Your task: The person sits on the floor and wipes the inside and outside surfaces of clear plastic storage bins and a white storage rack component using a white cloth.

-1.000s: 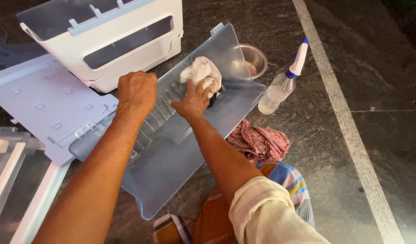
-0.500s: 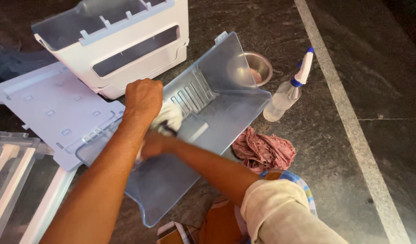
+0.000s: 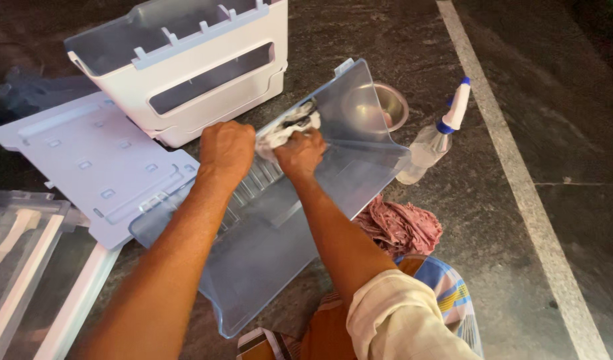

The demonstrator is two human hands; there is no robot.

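while the left hand (image 3: 226,150) grips the clear tray (image 3: 280,260), the right hand (image 3: 300,152) clutches a white cloth (image 3: 286,127).

Light moderate, warm, falling from above and slightly left. White bin (image 3: 186,73) brightest, near overexposed on front face. Dark stone floor (image 3: 553,133) soaks up light, top right corner dim, almost black. Soft glare patches on translucent blue tray (image 3: 266,253) and inside steel bowl (image 3: 376,107). Shadows soft, short, under forearms and tray's near edge. Focus fair at centre; slight motion blur on white cloth (image 3: 290,127) and right hand (image 3: 300,153). Wide-angle stretch at bottom edge and lower corners.
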